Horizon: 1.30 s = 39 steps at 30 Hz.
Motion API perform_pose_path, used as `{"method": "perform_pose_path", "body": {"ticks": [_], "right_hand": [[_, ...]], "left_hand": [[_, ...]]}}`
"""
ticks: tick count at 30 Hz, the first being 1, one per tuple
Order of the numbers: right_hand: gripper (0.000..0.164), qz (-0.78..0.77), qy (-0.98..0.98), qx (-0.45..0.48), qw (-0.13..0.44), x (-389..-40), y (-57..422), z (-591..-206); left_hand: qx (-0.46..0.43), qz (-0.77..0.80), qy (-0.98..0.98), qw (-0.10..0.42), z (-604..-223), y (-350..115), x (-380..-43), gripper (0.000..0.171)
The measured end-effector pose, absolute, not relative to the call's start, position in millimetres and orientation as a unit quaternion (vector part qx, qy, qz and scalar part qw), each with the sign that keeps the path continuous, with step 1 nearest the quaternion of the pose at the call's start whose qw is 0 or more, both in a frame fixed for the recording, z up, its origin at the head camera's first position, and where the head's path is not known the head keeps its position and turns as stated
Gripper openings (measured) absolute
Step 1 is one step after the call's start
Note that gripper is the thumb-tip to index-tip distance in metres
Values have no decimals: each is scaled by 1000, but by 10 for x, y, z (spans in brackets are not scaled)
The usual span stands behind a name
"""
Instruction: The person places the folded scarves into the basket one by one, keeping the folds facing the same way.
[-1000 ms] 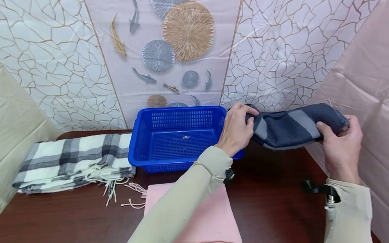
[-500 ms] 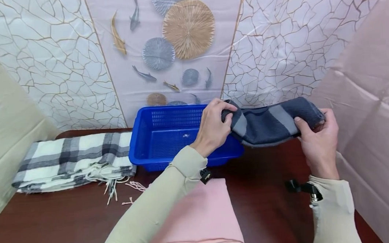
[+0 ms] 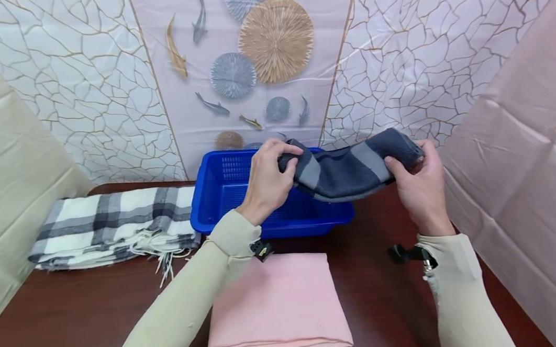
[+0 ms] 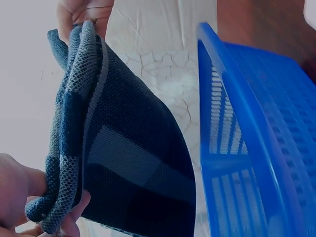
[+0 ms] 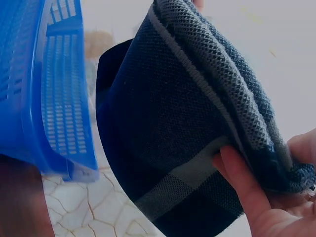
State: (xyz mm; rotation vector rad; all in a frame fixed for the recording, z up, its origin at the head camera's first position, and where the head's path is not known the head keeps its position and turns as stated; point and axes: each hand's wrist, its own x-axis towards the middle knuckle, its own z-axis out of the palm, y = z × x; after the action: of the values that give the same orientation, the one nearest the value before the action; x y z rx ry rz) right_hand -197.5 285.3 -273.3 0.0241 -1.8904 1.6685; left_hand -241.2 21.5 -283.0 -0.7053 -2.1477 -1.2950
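A folded dark blue-grey scarf (image 3: 346, 170) with lighter grey bands hangs between both hands, sagging in the middle. My left hand (image 3: 266, 179) pinches its left end over the blue plastic basket (image 3: 304, 230). At the other end, my right hand (image 3: 422, 189) grips the scarf with the thumb on the near face, to the right of the basket. The left wrist view shows the stacked knit folds of the scarf (image 4: 74, 113) with left fingers (image 4: 24, 182) around one corner. In the right wrist view the scarf (image 5: 187, 98) bows outward beside the basket (image 5: 64, 94).
A folded pink scarf (image 3: 280, 299) lies in front of the basket. Left of the basket is a folded black-and-white plaid scarf (image 3: 115, 224) with fringe. Patterned cloth (image 3: 386, 73) covers the back wall, and plain cloth (image 3: 516, 129) hangs at the right side of the dark table (image 3: 378, 294).
Both hands have carried the dark scarf leftward and slightly up, from right of the basket to partly over it. The grip at both ends has stayed the same.
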Motion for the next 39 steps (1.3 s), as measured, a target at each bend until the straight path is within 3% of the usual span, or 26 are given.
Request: {"method": "perform_pose_path", "body": {"ticks": [17, 27, 32, 39], "right_hand": [[31, 557, -815, 38, 152, -2382, 2442, -2783], [34, 552, -833, 16, 40, -2575, 2280, -2999], [31, 551, -834, 1, 23, -2624, 2216, -3142], [34, 541, -840, -10, 48, -2652, 2127, -3272]], "left_hand": [[-196, -463, -817, 282, -2912, -470, -2498, 16], [-155, -468, -829, 262, -3174, -744, -2588, 16], [-144, -468, -832, 259, -3309, -808, -2636, 15], [-135, -467, -833, 264, -3407, -867, -2682, 13]]}}
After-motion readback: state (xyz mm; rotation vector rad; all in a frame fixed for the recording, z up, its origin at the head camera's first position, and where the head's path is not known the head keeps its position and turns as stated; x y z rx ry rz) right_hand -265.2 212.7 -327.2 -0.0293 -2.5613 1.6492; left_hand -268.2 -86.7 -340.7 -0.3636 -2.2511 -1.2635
